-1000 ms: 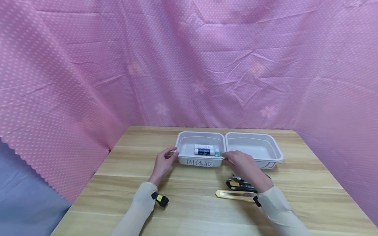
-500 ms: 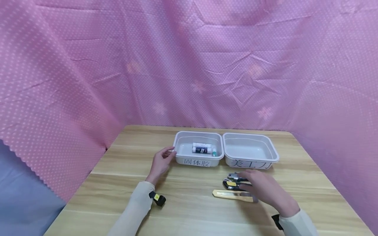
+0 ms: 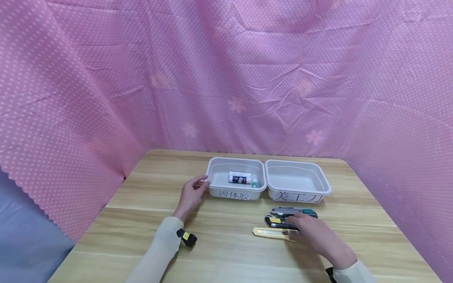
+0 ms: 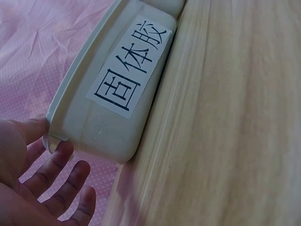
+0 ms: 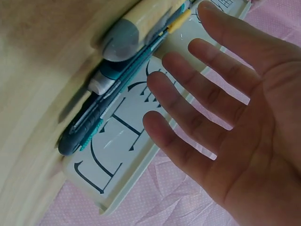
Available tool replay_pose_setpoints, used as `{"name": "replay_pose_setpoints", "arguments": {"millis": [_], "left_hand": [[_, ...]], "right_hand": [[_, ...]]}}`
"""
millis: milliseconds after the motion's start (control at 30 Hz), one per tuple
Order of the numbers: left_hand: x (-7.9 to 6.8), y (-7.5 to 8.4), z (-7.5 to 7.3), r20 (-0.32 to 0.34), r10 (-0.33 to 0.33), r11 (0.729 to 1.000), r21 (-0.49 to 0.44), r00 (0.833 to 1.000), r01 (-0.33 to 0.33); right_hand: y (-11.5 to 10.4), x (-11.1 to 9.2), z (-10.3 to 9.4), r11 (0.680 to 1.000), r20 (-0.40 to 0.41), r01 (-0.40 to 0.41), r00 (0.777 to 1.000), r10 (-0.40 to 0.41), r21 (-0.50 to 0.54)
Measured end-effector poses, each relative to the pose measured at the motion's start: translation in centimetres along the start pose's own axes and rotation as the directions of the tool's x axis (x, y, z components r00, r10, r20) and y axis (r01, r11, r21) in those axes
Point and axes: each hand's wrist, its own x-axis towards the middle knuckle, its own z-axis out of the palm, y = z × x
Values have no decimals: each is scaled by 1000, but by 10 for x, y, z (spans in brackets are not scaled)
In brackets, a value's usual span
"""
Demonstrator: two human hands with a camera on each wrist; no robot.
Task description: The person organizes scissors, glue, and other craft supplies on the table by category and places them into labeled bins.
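Observation:
My left hand (image 3: 191, 195) is at the left corner of a white plastic tub (image 3: 235, 194); its thumb and a finger hold the rim, other fingers spread. In this tub lie several glue sticks (image 3: 240, 179), one small with a green part. My right hand (image 3: 316, 234) hovers, fingers spread and holding nothing, over the right ends of three utility knives. These are a green-and-grey utility knife (image 3: 293, 211), a black utility knife with a yellow slider (image 3: 275, 221), partly hidden by the fingers, and a yellow utility knife (image 3: 270, 233), its right end hidden.
A second white tub (image 3: 298, 196), labelled in Chinese characters, stands right beside the first. Both rest toward the back of the wooden table (image 3: 152, 173). Pink dotted cloth (image 3: 230, 78) hangs behind and at both sides.
My right hand has left the right side of the glue-stick tub and come back toward the front right, over the knives. The left hand stays at the tub's left corner.

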Motion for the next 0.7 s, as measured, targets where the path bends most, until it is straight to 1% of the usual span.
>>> {"name": "replay_pose_setpoints", "arguments": {"millis": [167, 233, 433, 700], "left_hand": [[1, 0, 0, -3, 4, 1000, 2, 1000, -4], [1, 0, 0, -5, 10, 1000, 2, 1000, -10], [1, 1, -2, -6, 11, 1000, 16, 1000, -11], [1, 0, -1, 1, 6, 1000, 10, 1000, -6]], "right_hand": [[0, -3, 3, 998, -35, 57, 998, -57, -16], [-1, -4, 4, 998, -38, 66, 997, -66, -18], [0, -4, 7, 998, -16, 62, 998, -62, -15], [1, -5, 14, 996, -19, 84, 996, -84, -29]]}}
